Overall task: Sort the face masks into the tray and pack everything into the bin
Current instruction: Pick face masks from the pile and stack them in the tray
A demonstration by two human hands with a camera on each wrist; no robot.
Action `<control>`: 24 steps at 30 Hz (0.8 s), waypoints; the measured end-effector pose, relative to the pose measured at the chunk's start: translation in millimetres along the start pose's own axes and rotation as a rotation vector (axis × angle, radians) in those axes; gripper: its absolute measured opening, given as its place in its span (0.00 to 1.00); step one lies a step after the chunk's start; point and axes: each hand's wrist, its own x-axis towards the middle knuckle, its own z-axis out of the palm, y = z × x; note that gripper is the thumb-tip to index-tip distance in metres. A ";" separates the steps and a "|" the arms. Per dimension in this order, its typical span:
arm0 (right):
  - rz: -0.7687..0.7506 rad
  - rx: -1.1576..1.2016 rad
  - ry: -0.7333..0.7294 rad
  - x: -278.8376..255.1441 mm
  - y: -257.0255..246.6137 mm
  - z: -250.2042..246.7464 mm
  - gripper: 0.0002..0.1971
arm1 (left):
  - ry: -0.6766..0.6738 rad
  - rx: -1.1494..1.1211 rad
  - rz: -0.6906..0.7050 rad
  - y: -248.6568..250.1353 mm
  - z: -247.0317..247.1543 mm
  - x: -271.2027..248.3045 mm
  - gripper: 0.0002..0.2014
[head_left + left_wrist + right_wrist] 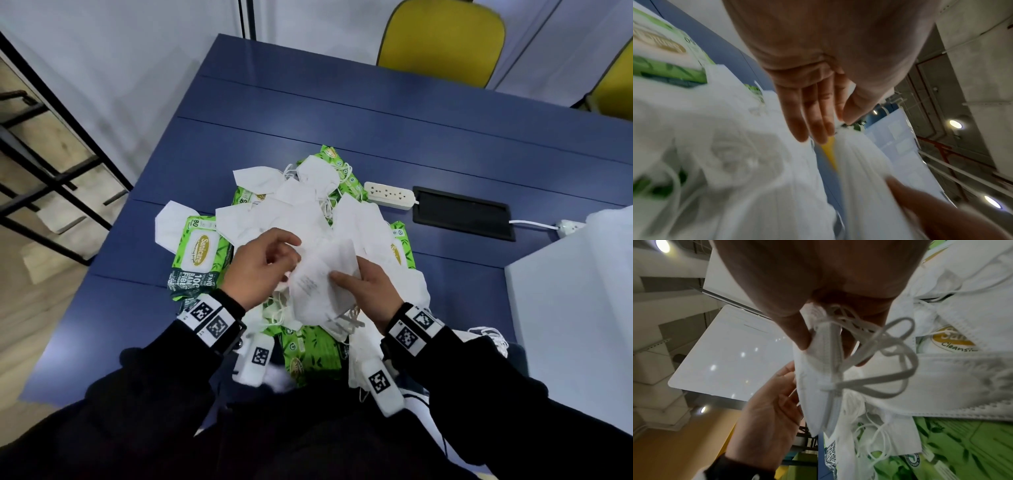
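Observation:
A loose pile of white folded face masks [274, 212] lies on the blue table [376, 120], mixed with green wet-wipe packs [200, 250]. My right hand [346, 274] pinches a small stack of masks [318, 284] just above the pile's near side. In the right wrist view the thumb and fingers of the right hand [826, 344] clamp the stack's [813, 386] edge, and the ear loops [890, 353] dangle. My left hand [291, 253] is at the stack's left edge. Its fingers [813, 116] are straight, and its palm [777, 402] touches the stack.
A large white box [575, 308] stands at the table's right edge. A white power strip [388, 195] and a black cable hatch [462, 212] lie behind the pile. More masks [489, 335] lie near my right sleeve. Yellow chairs [442, 41] stand beyond the table.

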 end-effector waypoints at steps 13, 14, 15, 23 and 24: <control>0.155 0.173 0.126 -5.5 2.7 -14.0 0.10 | 0.319 0.318 -0.525 -100.6 -74.3 108.9 0.37; 0.158 0.181 0.127 -6.3 4.1 -14.4 0.10 | 0.335 0.278 -0.532 -101.7 -72.5 112.0 0.40; 0.158 0.185 0.128 -7.1 4.8 -14.6 0.10 | 0.341 0.247 -0.554 -102.9 -71.6 115.7 0.43; 0.150 0.190 0.133 -11.6 7.7 -15.8 0.08 | 0.340 0.372 -0.495 -96.6 -69.2 116.0 0.25; 0.149 0.189 0.129 -12.1 7.7 -15.8 0.08 | 0.356 0.368 -0.443 -95.6 -67.8 113.4 0.22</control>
